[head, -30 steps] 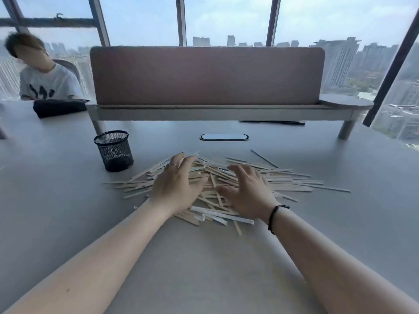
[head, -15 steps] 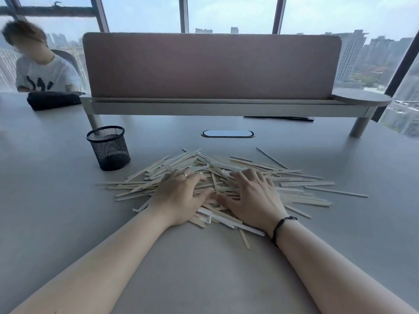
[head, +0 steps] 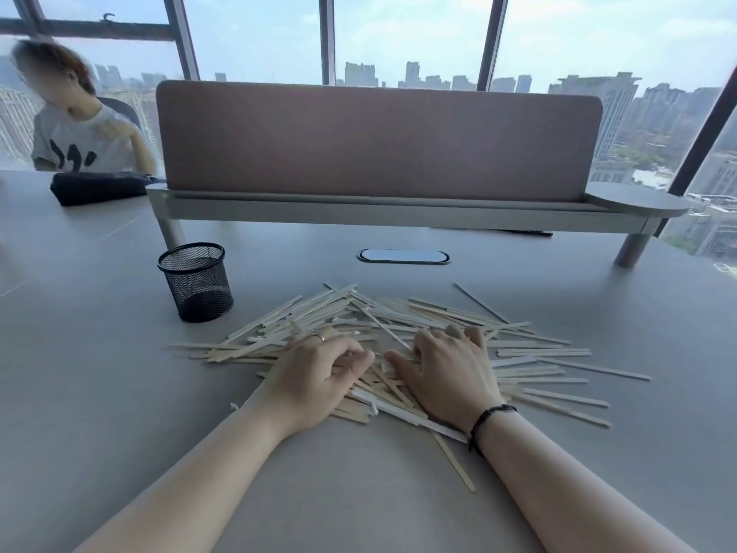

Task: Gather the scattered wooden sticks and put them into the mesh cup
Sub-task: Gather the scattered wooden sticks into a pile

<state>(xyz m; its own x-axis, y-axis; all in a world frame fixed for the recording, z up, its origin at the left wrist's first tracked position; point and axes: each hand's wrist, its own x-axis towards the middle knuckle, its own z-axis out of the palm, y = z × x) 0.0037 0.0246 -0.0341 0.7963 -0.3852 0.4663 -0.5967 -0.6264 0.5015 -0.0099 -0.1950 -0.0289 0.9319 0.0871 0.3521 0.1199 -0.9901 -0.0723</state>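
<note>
A wide heap of pale wooden sticks [head: 530,353] lies scattered on the grey table [head: 119,393] in front of me. Both hands rest palm down on the middle of the heap. My left hand [head: 319,373], with a ring on one finger, has its fingers curled down into the sticks. My right hand [head: 446,369], with a dark cord at the wrist, also has its fingers bent into the sticks. Whether either hand grips sticks is hidden under the palms. A black mesh cup [head: 196,281] stands upright to the far left of the heap, with no stick showing above its rim.
A pink desk divider [head: 379,137] on a raised shelf runs across the back. An oval cable port [head: 403,256] sits behind the heap. A seated person [head: 75,125] and a dark pouch [head: 95,187] are at the far left.
Both hands have gone from spread flat over the heap to curled, fingers drawn in toward the palms among the sticks. The heap and cup stay in place.
</note>
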